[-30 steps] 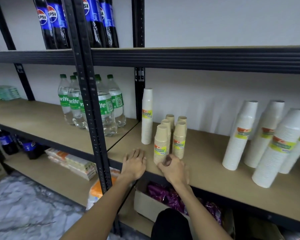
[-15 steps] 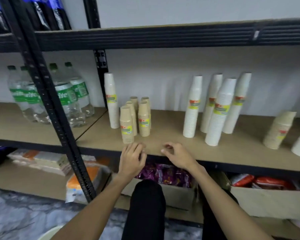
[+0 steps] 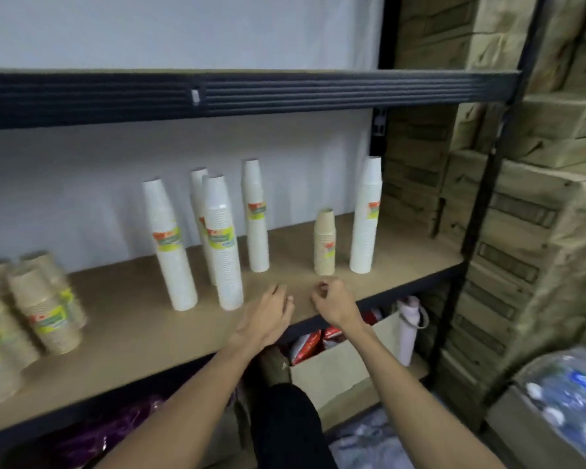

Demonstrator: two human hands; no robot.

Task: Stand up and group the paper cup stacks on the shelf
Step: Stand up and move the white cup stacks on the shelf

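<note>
Several tall white cup stacks (image 3: 224, 245) stand upright in a cluster on the wooden shelf (image 3: 142, 326). Another white stack (image 3: 366, 214) stands alone at the far right, with one short brown cup stack (image 3: 324, 247) just left of it. A group of short brown cup stacks (image 3: 44, 306) stands at the left edge, blurred. My left hand (image 3: 268, 316) hovers over the shelf's front edge, fingers loosely apart and empty. My right hand (image 3: 334, 301) is beside it with fingers curled in, holding nothing, just in front of the lone brown stack.
A black metal upright (image 3: 481, 198) ends the shelf on the right, with stacked cardboard boxes (image 3: 538, 231) beyond. The upper shelf beam (image 3: 251, 93) hangs overhead. Below are a cardboard box (image 3: 335, 367) with snack packets, a white bottle (image 3: 408, 326) and wrapped water bottles (image 3: 572, 401).
The view has swung right along the shelf, away from the soda bottles. Both hands have moved right with it, from the brown stack group to the lone brown stack.
</note>
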